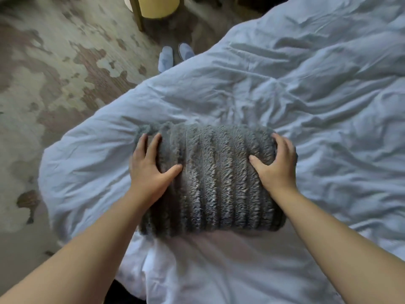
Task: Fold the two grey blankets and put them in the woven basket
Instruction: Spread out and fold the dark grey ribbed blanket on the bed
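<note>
A folded grey ribbed fleece blanket (217,181) lies as a thick bundle on the pale blue duvet (306,95). My left hand (151,170) rests on its left side, fingers straight along the edge and thumb spread across the top. My right hand (276,165) holds the right side, fingers curled round the far right corner and thumb pressed into the pile. Only this one grey blanket shows. No woven basket is in view.
The duvet is crumpled and covers the bed to the right and front. A patterned carpet (54,73) lies to the left. Two light slippers (166,58) sit on the floor beyond the bed corner, near a yellow object on wooden legs (157,7).
</note>
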`<state>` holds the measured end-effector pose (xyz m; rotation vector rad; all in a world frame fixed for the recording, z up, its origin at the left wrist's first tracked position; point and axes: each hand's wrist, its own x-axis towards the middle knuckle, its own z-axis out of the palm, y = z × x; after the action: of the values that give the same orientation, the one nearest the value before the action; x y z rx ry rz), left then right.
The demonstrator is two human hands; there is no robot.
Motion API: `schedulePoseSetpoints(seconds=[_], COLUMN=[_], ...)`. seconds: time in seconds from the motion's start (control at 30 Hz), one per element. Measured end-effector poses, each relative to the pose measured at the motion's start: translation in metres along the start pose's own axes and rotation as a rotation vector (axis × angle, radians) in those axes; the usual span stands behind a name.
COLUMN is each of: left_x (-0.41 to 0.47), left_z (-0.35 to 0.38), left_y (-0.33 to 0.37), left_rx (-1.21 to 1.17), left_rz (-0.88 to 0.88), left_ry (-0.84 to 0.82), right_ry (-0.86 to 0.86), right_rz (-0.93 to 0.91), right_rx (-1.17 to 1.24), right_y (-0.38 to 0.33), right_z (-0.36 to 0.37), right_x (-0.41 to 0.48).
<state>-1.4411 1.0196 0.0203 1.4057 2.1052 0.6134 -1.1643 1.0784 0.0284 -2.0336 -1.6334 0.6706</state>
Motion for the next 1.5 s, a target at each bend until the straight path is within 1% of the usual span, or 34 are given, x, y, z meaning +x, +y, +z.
schedulePoseSetpoints(seconds=[0.03,0.07,0.1,0.13,0.17,0.23,0.3,0.5,0.57,0.7,0.77,0.83,0.9,0.97,1.07,1.13,1.27,1.37,1.43,1.5], left_x=[-0.007,-0.013,-0.018,-0.021,-0.022,-0.017,-0.009,0.013,0.022,0.033,0.034,0.033,0.032,0.031,0.031,0.031,0.028,0.026,0.019,0.010], left_z=[0.000,0.001,0.004,0.007,0.011,0.016,0.020,0.019,0.023,0.031,0.031,0.030,0.028,0.026,0.022,0.020,0.011,-0.002,-0.006,-0.004], left_y=[-0.005,-0.009,-0.013,-0.017,-0.020,-0.026,-0.032,-0.050,-0.051,-0.050,-0.052,-0.053,-0.051,-0.049,-0.044,-0.041,-0.033,-0.037,-0.035,-0.025], left_rx=[-0.061,-0.162,-0.295,-0.421,-0.510,-0.603,-0.653,-0.748,-0.739,-0.729,-0.747,-0.778,-0.823,-0.864,-0.890,-0.900,-0.923,-0.877,-0.750,-0.611], left_rz=[-0.125,-0.257,-0.371,-0.444,-0.477,-0.480,-0.476,-0.453,-0.450,-0.445,-0.460,-0.496,-0.536,-0.558,-0.596,-0.625,-0.613,-0.565,-0.513,-0.465], left_ry=[0.040,0.057,0.049,0.028,0.003,-0.063,-0.134,-0.376,-0.399,-0.397,-0.417,-0.439,-0.461,-0.506,-0.586,-0.605,-0.611,-0.662,-0.668,-0.656], right_ry=[0.006,-0.036,-0.107,-0.181,-0.241,-0.307,-0.331,-0.419,-0.440,-0.433,-0.404,-0.347,-0.322,-0.355,-0.485,-0.525,-0.571,-0.594,-0.527,-0.446], right_rz=[0.117,0.250,0.371,0.458,0.511,0.570,0.619,0.738,0.754,0.749,0.746,0.705,0.669,0.676,0.805,0.830,0.836,0.832,0.850,0.910], right_rx=[-0.007,0.021,0.102,0.215,0.326,0.467,0.561,0.762,0.784,0.747,0.712,0.635,0.610,0.620,0.722,0.797,0.880,0.939,0.972,0.957], right_y=[0.008,0.016,0.023,0.028,0.032,0.038,0.043,0.059,0.064,0.071,0.071,0.072,0.069,0.065,0.059,0.055,0.048,0.049,0.056,0.061], right_z=[-0.005,-0.008,-0.008,-0.008,-0.005,0.001,0.010,0.035,0.041,0.050,0.051,0.049,0.044,0.040,0.032,0.028,0.013,-0.010,-0.016,-0.014], right_x=[-0.003,-0.006,-0.009,-0.011,-0.011,-0.012,-0.009,0.005,0.010,0.022,0.024,0.023,0.021,0.020,0.019,0.017,0.007,-0.010,-0.031,-0.058])
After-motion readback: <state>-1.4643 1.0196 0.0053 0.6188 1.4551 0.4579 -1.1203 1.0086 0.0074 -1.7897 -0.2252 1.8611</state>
